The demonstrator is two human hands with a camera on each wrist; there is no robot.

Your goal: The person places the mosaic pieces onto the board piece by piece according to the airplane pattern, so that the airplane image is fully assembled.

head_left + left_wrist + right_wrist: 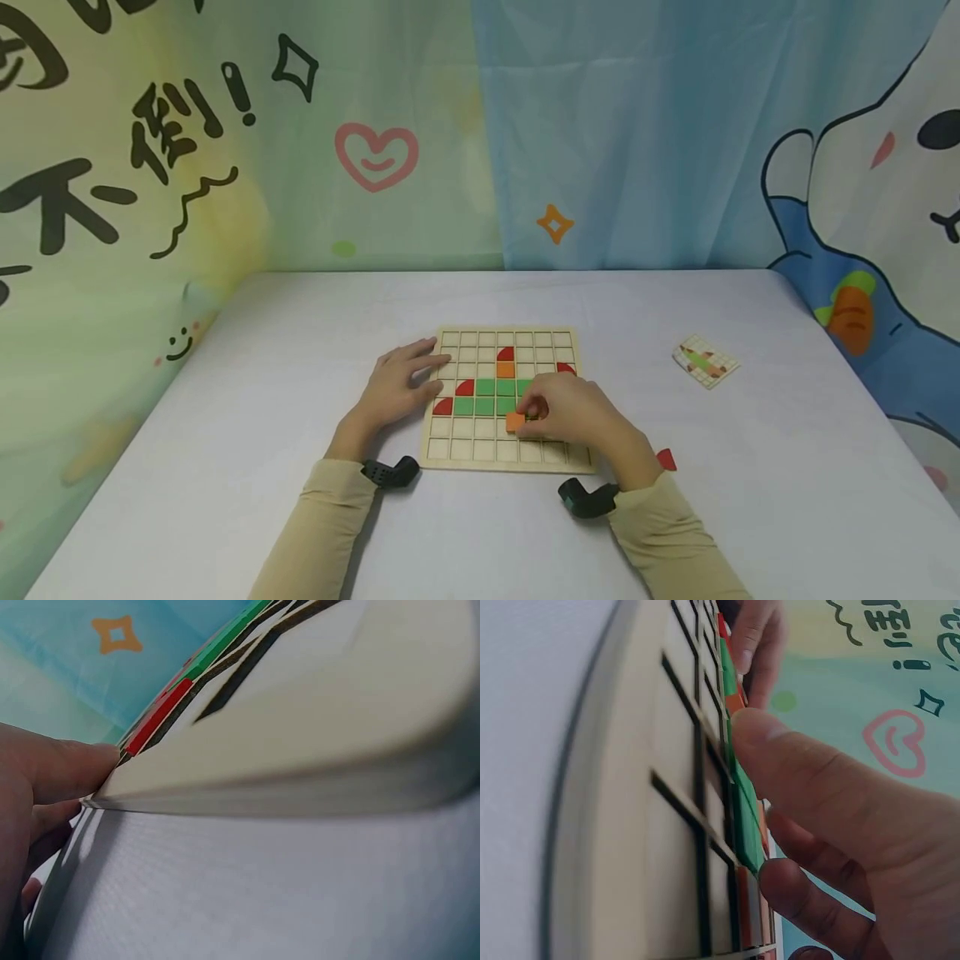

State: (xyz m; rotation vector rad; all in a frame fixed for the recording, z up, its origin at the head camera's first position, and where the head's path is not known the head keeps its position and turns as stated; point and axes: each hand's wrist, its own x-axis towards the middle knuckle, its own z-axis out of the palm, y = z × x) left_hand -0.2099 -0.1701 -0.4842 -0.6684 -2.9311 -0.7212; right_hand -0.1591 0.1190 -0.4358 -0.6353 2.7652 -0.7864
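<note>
A pale wooden grid board [468,451] lies on the table with green square tiles [485,406] filling two rows of cells. My right hand [581,408] pinches an orange square tile [514,422] by thumb and fingertip, just under the lower green row. In the right wrist view, the thumb [780,746] covers much of that orange tile. My left hand [393,396] rests at the board's left edge with its fingers stretched out. Red quarter-round tiles [443,407] sit left of the green rows. Higher up, another red tile [506,354] stands above an orange tile [506,369].
A small pattern card [705,362] lies on the white table to the right. A loose red quarter-round tile [667,459] is beside my right wrist. One more red tile [566,367] shows partly behind the right hand. A printed curtain [637,150] hangs behind the table.
</note>
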